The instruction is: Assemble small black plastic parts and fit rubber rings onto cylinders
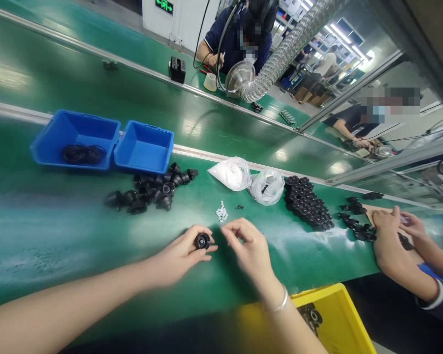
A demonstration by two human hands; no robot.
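Observation:
My left hand is closed around a black round plastic part, its hollow end facing up with a small light spot at its centre. Just to the right, my right hand has thumb and forefinger pinched together. Whatever lies between those fingertips is too small to make out. Beyond the fingertips, a little heap of small white pieces lies on the green table, with a few tiny black pieces beside it. A loose pile of black plastic parts sits further left.
Two blue bins stand behind the pile; the left one holds black coiled items. Clear bags and rows of black parts are at the right. A yellow crate is below the edge. Co-workers' hands work at far right.

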